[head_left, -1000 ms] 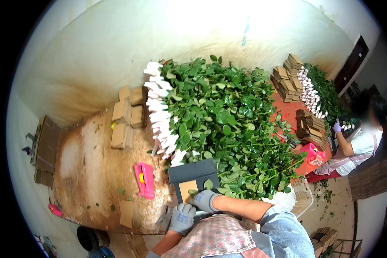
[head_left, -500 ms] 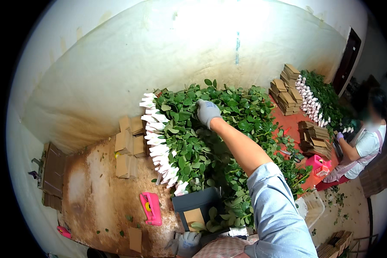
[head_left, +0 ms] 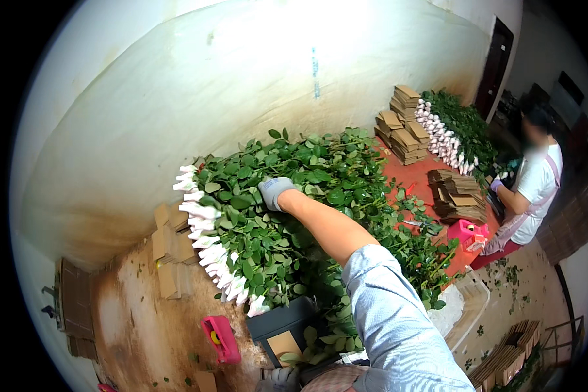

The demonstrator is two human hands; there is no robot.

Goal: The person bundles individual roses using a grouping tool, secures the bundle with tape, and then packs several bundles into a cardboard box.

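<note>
My right hand (head_left: 278, 193), in a grey-white glove, reaches into a wide heap of leafy green rose stems (head_left: 336, 160). Its fingertips are lost among the leaves, so whether they grip a stem cannot be seen. White-wrapped flower heads (head_left: 202, 225) line the left edge of the heap. My left hand (head_left: 278, 379), also gloved, is low at the bottom edge, partly cut off; its fingers do not show clearly. Just above it stands a dark grey box-like holder (head_left: 284, 323) with a piece of brown cardboard (head_left: 284, 344) on it and leaves beside it.
A pink tape dispenser (head_left: 220, 340) lies on the brown worktop (head_left: 130, 313). Folded cardboard pieces (head_left: 170, 251) are stacked at left, with more cardboard (head_left: 405, 134) on the red table (head_left: 402, 171). At right sits a person (head_left: 536, 189) beside another pink dispenser (head_left: 467, 234) and more wrapped flowers (head_left: 441, 134).
The view has swung, so most things sit further left in the picture. My right hand stays among the leaves, slightly nearer the wrapped heads. My left hand has sunk closer to the bottom edge.
</note>
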